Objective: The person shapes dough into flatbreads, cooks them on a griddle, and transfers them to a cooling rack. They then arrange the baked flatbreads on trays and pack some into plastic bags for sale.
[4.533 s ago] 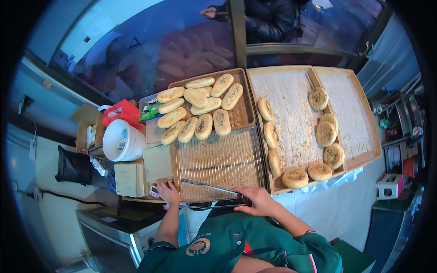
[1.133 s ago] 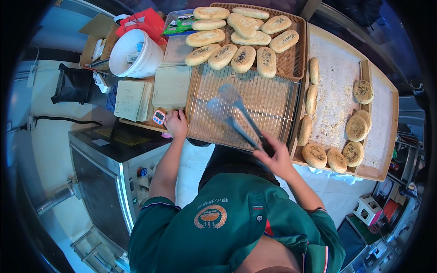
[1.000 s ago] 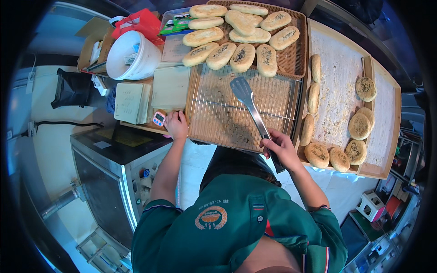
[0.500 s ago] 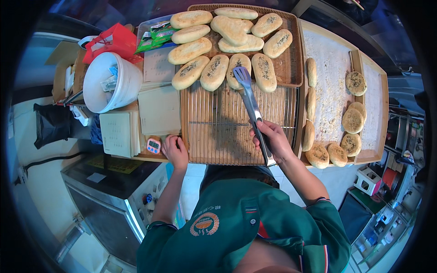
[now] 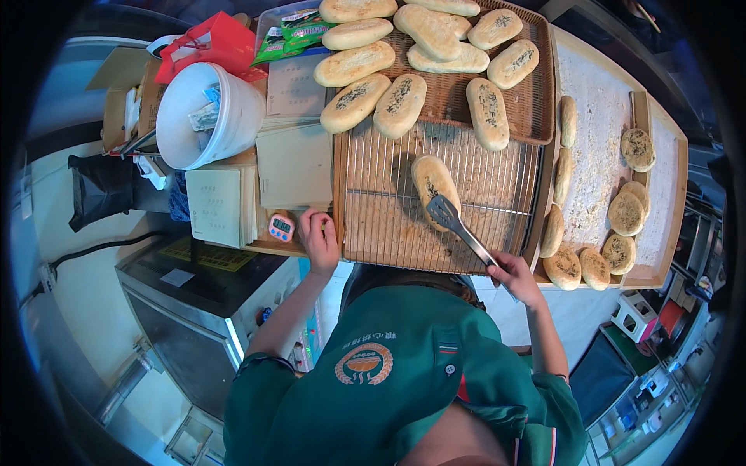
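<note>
My right hand [image 5: 514, 278] is closed round the handle of metal tongs [image 5: 475, 247]. The tongs' dark slotted tip is against a long oval bread roll [image 5: 432, 177] with black seeds on top, over the wire rack [image 5: 381, 233]. Whether the roll rests on the rack or hangs just above it, I cannot tell. At the rack's left edge my left hand [image 5: 318, 239] rests with loosely bent fingers apart, holding nothing I can see. A small pink and white timer [image 5: 280, 227] lies beside it.
Several long rolls fill the wicker basket [image 5: 458, 101] beyond the rack. On the right, a wooden tray [image 5: 590, 163] holds flat and round breads. A white bucket [image 5: 245, 116], paper bags [image 5: 295, 167] and a red bag [image 5: 210, 46] stand on the left.
The tongs have brought the seeded roll from the basket's front row toward me over the rack, leaving a gap. My right hand has drawn back; the whole view has shifted.
</note>
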Demonstrator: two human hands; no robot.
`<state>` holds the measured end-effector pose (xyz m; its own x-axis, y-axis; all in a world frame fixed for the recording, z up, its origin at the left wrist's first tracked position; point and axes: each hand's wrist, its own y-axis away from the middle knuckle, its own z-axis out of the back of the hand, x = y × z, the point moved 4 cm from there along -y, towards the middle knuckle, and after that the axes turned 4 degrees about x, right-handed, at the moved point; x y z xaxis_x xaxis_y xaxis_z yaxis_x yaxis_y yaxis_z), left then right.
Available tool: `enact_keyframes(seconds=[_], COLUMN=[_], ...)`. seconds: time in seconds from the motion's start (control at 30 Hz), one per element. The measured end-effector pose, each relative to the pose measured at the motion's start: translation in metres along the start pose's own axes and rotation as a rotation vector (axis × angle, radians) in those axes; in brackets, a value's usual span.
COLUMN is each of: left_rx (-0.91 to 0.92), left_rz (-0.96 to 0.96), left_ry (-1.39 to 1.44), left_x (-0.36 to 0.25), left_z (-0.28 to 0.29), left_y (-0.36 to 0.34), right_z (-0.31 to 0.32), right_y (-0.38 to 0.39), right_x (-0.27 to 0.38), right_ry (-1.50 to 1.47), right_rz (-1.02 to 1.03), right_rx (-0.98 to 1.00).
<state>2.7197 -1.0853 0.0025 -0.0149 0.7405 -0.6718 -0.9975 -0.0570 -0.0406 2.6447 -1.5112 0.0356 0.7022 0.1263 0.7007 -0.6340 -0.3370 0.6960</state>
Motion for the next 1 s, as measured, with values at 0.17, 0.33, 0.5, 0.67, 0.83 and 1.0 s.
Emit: enact_keyframes(seconds=[0.17,0.33,0.5,0.67,0.83,1.0], left_rx=[-0.057,-0.131,0.030,0.109,0.233,-0.134], left_rz=[-0.160,-0.219,-0.044,0.019,-0.063,-0.278], left_ry=[-0.014,-0.094,-0.518,-0.613,-0.587,-0.280], left_x=[-0.008,0.009,0.022,0.023,0.000,-0.041], left_z=[0.019,0.001,-0.035,-0.037,0.027,0.100], left_y=[-0.085,-0.204,-0.283,-0.315,-0.329,-0.201], right_z=[0.012,0.003,-0.009,-0.017,-0.030,-0.038], right_y=[0.042,0.089,0.067,0.036,-0.006,-0.041], right_x=[-0.022,-0.060,-0.061,-0.031,-0.019,-0.010], right_ry=[-0.222,-0.304,-0.365,-0.368,-0.382,-0.463], right_rz=[0.103,-0.067,-0.142,-0.093,-0.031,0.030], right_rx=[-0.157,-0.118,0.064,0.096,0.087,-0.006])
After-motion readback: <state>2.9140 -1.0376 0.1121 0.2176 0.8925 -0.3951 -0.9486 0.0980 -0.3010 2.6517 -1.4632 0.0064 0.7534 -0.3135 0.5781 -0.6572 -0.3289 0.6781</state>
